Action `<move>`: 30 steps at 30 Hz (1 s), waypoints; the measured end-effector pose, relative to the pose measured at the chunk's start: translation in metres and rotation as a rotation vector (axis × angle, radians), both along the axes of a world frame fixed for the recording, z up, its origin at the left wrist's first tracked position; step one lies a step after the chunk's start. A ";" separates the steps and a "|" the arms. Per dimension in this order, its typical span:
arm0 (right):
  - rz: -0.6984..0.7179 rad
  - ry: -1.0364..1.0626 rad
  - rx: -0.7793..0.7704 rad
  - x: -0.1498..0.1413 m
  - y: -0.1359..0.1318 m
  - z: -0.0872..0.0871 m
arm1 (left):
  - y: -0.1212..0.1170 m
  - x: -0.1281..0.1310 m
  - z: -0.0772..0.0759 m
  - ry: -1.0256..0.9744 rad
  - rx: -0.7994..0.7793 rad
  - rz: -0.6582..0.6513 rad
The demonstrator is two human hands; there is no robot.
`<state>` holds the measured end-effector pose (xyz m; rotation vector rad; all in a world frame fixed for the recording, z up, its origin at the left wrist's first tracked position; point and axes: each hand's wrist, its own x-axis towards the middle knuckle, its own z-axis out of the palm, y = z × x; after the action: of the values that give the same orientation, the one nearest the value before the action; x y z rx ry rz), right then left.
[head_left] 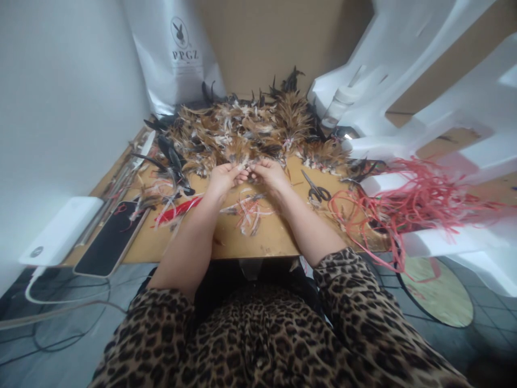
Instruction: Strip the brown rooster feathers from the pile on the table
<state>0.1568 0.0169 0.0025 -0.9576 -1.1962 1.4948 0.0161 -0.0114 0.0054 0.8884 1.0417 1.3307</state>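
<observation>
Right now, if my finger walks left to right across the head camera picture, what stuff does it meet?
White box, black phone, red strip, left hand, right hand, scissors, tangled pink strips.

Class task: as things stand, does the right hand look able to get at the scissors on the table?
Probably yes: the scissors lie just beyond the right hand's outer side, with nothing seen covering them. That hand looks busy close to the feathers, so it might need freeing first.
</observation>
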 end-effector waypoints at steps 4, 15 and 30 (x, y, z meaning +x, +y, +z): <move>0.132 -0.035 0.054 0.013 -0.001 0.011 | 0.002 -0.003 -0.001 -0.046 0.000 0.024; 0.231 -0.219 0.097 0.023 -0.003 0.018 | -0.003 -0.004 0.005 -0.037 -0.005 -0.065; 0.073 0.056 -0.053 0.001 -0.004 0.004 | -0.006 -0.001 0.000 0.020 -0.045 -0.218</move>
<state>0.1581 0.0133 0.0065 -0.9105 -1.1669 1.6079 0.0148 -0.0177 0.0051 0.9547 0.9570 1.1139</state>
